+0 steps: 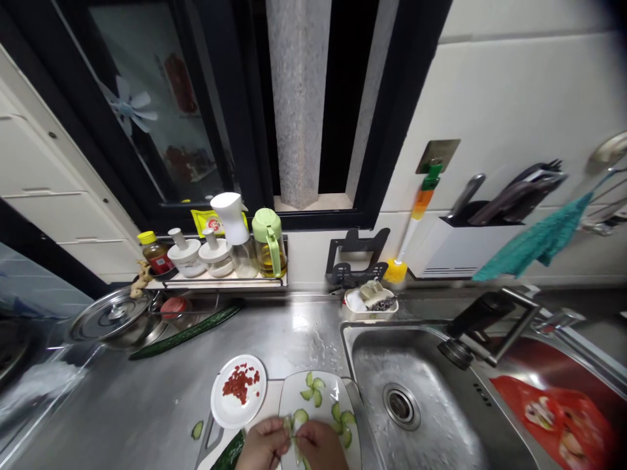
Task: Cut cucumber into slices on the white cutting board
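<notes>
The steel worktop point(147, 405) runs left of the sink point(416, 391). A whole cucumber point(189, 331) lies well left of the sink, long axis slanting up to the right. The plate point(316, 391), just left of the sink, carries cucumber slices. Over its near edge, left hand point(263, 445) and right hand point(321, 447) meet, both grips pinched on one slice point(294, 438) between them.

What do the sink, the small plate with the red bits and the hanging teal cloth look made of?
Sink: looks like stainless steel, brushed and shiny, with bright glare and wet reflections.
Small plate: probably glazed ceramic, though it could be melamine; white, smooth and glossy, with red bits on it.
Teal cloth: soft woven or terry fabric, matte, draping in folds.
</notes>
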`<state>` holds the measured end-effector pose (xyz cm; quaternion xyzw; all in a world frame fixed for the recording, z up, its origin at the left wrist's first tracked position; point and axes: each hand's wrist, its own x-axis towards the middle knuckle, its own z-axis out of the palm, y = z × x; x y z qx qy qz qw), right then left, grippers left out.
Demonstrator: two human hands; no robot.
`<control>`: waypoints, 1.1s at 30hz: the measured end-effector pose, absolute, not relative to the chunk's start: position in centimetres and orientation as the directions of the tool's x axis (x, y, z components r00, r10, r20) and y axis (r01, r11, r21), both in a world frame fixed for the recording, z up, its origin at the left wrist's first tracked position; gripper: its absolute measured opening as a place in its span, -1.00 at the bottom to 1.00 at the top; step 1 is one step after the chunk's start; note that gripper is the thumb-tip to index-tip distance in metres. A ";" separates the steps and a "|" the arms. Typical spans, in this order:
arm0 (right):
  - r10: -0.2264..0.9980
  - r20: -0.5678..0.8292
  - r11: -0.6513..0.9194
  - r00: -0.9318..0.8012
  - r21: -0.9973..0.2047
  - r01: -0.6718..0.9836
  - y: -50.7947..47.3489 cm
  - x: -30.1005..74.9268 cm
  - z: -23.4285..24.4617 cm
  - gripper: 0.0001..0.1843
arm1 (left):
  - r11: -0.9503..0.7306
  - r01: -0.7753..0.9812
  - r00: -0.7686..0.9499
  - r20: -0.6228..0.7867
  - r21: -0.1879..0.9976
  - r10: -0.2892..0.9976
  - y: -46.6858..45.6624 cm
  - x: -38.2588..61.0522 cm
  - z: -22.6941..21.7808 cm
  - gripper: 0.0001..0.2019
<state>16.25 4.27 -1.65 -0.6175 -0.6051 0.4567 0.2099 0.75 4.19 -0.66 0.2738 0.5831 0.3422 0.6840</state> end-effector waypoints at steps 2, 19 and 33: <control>0.939 -0.333 -0.232 -0.082 -0.792 0.565 4.5 16.0 -2.0 -0.81 | 0.565 -0.054 0.035 -0.564 0.823 0.825 4.6 0.8 -0.5 -0.68; 0.982 -0.186 -0.070 -0.043 -0.559 0.827 5.1 14.8 -2.8 -0.75 | 0.218 0.721 -0.028 -0.287 0.657 0.957 7.0 1.5 0.9 -0.85; 0.942 -0.334 -0.145 0.018 -0.361 0.921 5.9 14.0 -0.8 -0.73 | 0.242 0.772 -0.064 -0.307 0.588 0.950 7.0 2.4 1.2 -0.77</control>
